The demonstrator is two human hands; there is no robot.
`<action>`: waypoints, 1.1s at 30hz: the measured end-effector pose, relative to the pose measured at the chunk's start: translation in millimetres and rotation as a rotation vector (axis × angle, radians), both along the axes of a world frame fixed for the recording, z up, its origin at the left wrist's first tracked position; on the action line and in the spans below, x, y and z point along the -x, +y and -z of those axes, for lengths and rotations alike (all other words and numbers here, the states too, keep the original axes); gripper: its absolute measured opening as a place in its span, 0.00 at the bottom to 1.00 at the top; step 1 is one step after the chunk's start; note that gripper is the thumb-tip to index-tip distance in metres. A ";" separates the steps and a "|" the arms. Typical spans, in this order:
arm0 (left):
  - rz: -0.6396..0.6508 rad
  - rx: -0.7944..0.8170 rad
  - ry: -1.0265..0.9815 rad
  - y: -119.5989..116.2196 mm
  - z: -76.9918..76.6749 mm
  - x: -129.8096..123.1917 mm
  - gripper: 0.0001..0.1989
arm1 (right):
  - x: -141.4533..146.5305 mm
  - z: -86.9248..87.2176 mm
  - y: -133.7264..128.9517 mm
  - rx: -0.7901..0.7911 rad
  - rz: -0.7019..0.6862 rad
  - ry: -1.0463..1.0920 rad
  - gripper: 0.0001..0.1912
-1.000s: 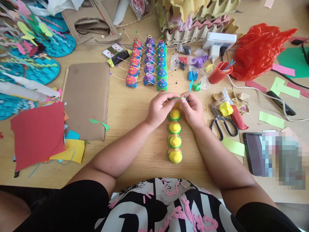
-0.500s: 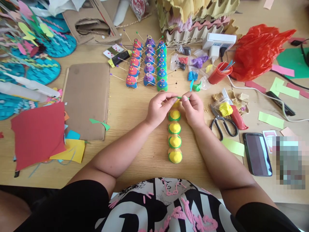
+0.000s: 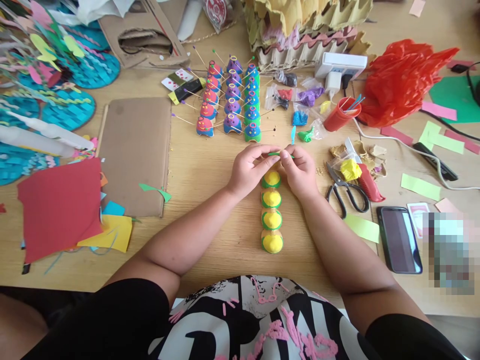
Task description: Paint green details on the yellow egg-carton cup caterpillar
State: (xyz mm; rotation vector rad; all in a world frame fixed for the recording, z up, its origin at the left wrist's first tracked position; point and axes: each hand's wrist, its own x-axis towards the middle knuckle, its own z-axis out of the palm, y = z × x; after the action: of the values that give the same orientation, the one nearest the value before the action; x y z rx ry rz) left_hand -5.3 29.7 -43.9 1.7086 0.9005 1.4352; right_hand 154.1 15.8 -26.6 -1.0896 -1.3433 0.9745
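A thin green roll of modelling clay (image 3: 275, 154) is pinched between both hands, over the far end of an egg-carton strip (image 3: 271, 220). That strip has yellow bumps, each with a green clay band along its base. My left hand (image 3: 248, 169) is closed, thumb and forefinger on the roll's left part. Close beside it, my right hand (image 3: 301, 171) is closed on the other end, thumb tip near the left thumb. A light-blue plastic tool (image 3: 293, 135) points up just beyond my right fingers; I cannot tell whether they hold it. The hands hide the strip's far end.
Beyond the hands stand finished red, purple and blue-green carton caterpillars (image 3: 252, 102) with pins as feelers. Right of them lie bags of clay (image 3: 310, 95), a red cup (image 3: 339, 115), scissors (image 3: 343, 187) and a phone (image 3: 399, 240). Cardboard (image 3: 135, 155) lies left.
Both hands have come slightly nearer to me and the right has shifted a little left, bringing the thumbs closer together. The light-blue tool has shifted slightly left. The carton strip stays put.
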 end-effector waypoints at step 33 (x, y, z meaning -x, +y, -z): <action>-0.081 0.010 0.017 1.8 0.0 1.1 0.16 | 0.5 1.7 2.2 0.016 0.025 0.029 0.30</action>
State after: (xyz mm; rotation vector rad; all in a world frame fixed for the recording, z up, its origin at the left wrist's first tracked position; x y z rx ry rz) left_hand -6.3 31.6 -43.9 1.6966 0.9943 1.4684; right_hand 153.6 18.0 -28.3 -1.0983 -1.2975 0.9810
